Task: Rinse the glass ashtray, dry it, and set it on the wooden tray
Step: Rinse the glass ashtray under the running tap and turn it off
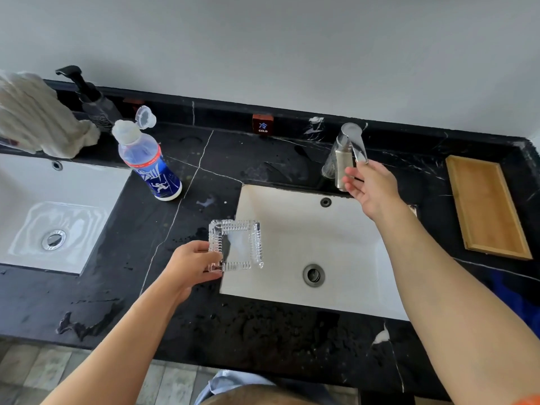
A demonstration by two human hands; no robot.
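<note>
Your left hand (191,266) grips the glass ashtray (235,246) by its near-left corner, holding it over the left rim of the right sink (344,247), half above the black counter (204,182). Ashtray is square, clear, with ribbed cut-glass walls; nothing visible inside. Your right hand (369,185) is open, fingers spread, touching the lever of the chrome faucet (346,154) at the sink's far edge, holding nothing. The right sink is white, rectangular and looks dry, round drain at the near side. The wooden tray (486,206) sits far right on the counter, shallow, rectangular, empty. The counter is black marble with white veins, wet patches. The left sink (43,200) holds pooled water. Between the sinks stands a plastic bottle (147,162), flip cap open, blue label. A white cloth (38,115) and pump dispenser (90,100) are far left.
</note>
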